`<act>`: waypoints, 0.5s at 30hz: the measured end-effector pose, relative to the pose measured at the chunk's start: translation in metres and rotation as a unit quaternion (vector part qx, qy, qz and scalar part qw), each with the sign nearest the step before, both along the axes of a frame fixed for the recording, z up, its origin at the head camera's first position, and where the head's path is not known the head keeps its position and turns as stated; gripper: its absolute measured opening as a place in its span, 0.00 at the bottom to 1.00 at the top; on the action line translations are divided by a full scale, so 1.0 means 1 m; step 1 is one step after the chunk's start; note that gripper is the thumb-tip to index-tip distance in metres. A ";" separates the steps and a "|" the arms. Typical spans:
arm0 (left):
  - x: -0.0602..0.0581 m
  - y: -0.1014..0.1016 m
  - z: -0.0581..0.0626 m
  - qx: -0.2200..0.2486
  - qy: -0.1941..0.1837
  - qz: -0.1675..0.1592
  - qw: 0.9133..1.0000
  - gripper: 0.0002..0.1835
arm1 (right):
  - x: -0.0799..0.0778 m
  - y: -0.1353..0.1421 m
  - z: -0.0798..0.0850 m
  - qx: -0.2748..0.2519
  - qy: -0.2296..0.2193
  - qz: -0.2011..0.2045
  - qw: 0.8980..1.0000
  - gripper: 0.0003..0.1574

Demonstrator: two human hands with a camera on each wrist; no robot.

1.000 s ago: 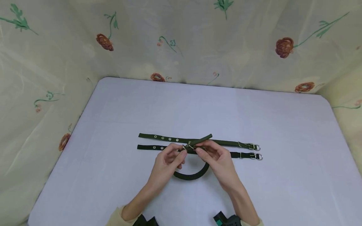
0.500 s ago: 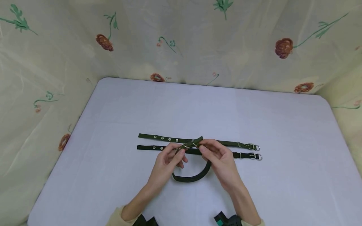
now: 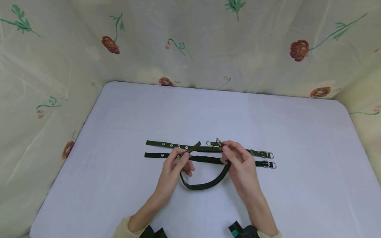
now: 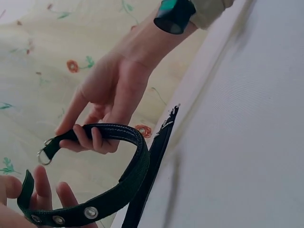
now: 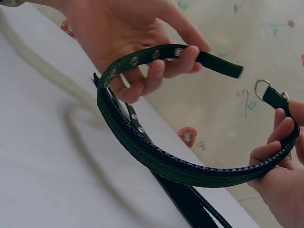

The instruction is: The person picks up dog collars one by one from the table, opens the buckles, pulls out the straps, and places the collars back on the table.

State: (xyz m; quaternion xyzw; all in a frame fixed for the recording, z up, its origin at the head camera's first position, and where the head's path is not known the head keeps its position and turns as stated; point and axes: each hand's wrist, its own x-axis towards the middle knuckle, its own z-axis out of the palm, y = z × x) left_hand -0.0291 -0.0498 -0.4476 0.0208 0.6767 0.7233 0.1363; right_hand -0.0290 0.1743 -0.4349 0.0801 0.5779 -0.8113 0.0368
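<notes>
A dark green collar (image 3: 205, 187) with a padded inner side hangs in a curve between both hands. My left hand (image 3: 175, 165) pinches its free end, where metal eyelets (image 4: 91, 212) run along the strap. On the other side, my right hand (image 3: 241, 165) pinches the collar by its buckle end; a metal D-ring (image 5: 262, 89) and the buckle (image 3: 219, 142) stick out past the fingertips. The two ends are apart, with the strap tip (image 5: 228, 66) outside the buckle. Part of the buckle is hidden by the right fingers.
Two more collars lie flat and roughly parallel beyond the hands on the white table (image 3: 119, 185): a green collar (image 3: 157, 143) at the back and a darker collar (image 3: 208, 159) in front. A flowered curtain (image 3: 208, 43) stands behind the table.
The strap's free end has come out of the buckle. My right hand has moved right with the buckle end, while the left hand has shifted slightly left, so the loop is now open.
</notes>
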 end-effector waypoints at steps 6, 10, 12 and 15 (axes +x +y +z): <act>-0.001 -0.002 0.001 0.012 -0.028 0.032 0.999 0.15 | -0.002 0.005 0.002 -0.046 0.000 -0.045 0.998 0.07; -0.003 -0.003 0.003 0.036 -0.046 0.051 0.997 0.15 | -0.001 0.006 0.003 -0.055 -0.004 -0.054 0.997 0.06; -0.005 -0.004 0.004 0.061 -0.056 0.069 0.994 0.15 | -0.002 0.007 0.004 -0.062 -0.010 -0.061 0.996 0.06; -0.009 -0.008 0.006 0.105 -0.067 0.103 0.987 0.13 | -0.003 0.010 0.007 -0.075 -0.022 -0.073 0.994 0.06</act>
